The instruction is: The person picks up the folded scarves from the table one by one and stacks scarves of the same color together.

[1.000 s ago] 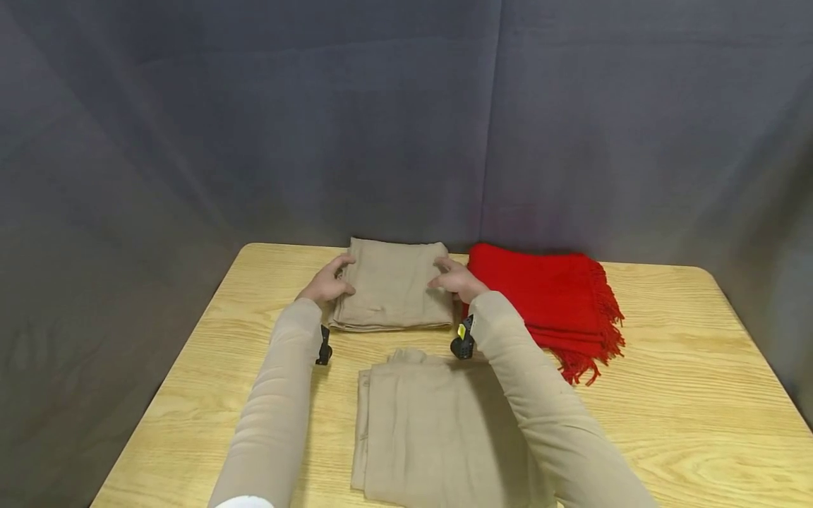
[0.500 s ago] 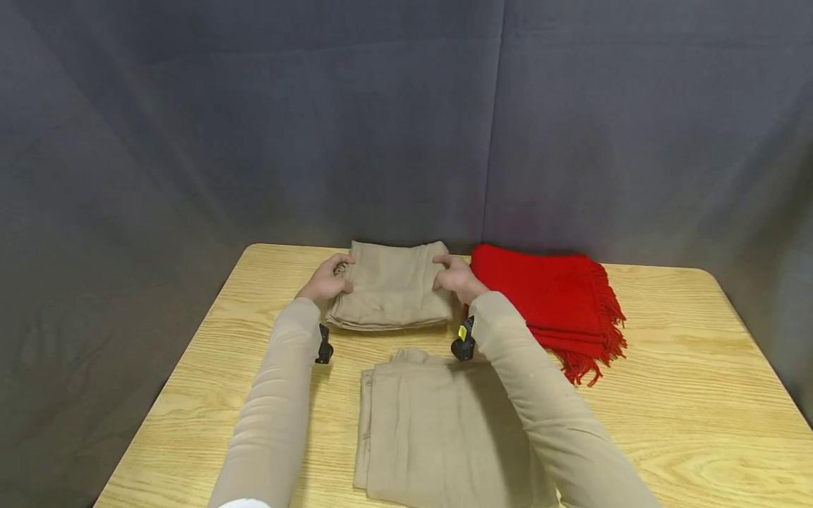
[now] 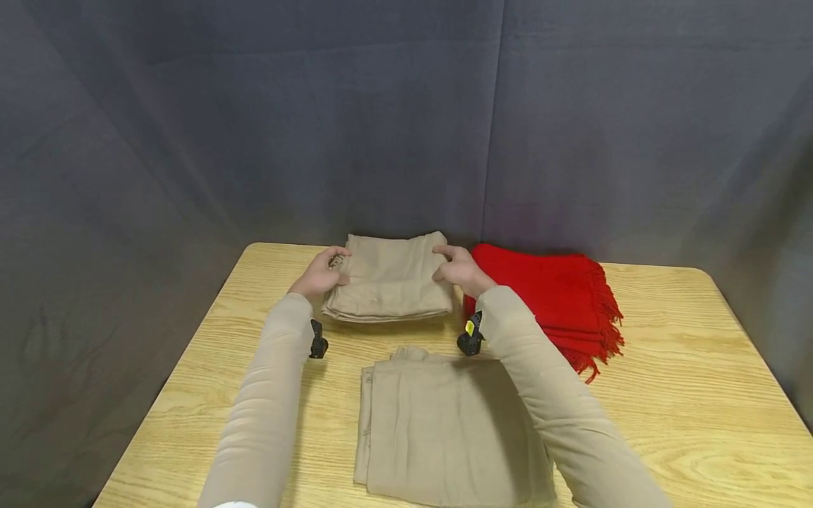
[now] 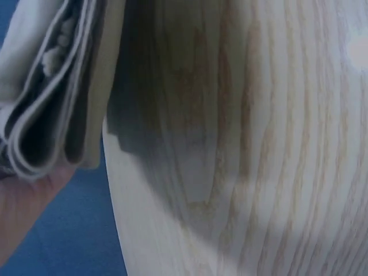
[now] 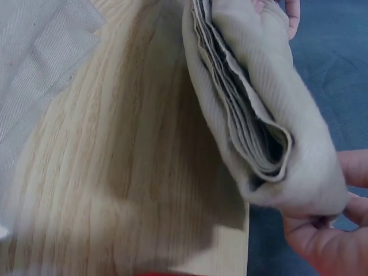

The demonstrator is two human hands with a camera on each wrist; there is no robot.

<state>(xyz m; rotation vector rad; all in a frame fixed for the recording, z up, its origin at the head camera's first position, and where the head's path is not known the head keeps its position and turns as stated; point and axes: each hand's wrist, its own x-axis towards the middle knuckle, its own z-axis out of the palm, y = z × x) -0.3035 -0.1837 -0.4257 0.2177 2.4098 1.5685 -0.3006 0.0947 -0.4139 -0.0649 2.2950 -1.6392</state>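
Observation:
In the head view a folded beige scarf (image 3: 390, 279) is held near the table's far edge. My left hand (image 3: 320, 274) grips its left side, thumb on top and some fingers hidden behind the folds. On the opposite side my right hand (image 3: 465, 271) pinches the other end. The left wrist view shows stacked layers of the scarf (image 4: 63, 86) over the wood, with a dark shadow below. Seen from the right wrist, the thick folded bundle (image 5: 270, 126) stands over the table, fingers and thumb of the right hand (image 5: 339, 247) at its end.
A second folded beige cloth (image 3: 444, 430) lies on the wooden table (image 3: 692, 395), closer to me. At the back right, beside my right hand, is a folded red fringed scarf (image 3: 540, 289). Dark grey curtain (image 3: 356, 127) hangs behind the table.
Both hands have closed on the sides of the beige scarf and raised it slightly. Its near edge has shifted up and a little to the left. The other cloths stay put.

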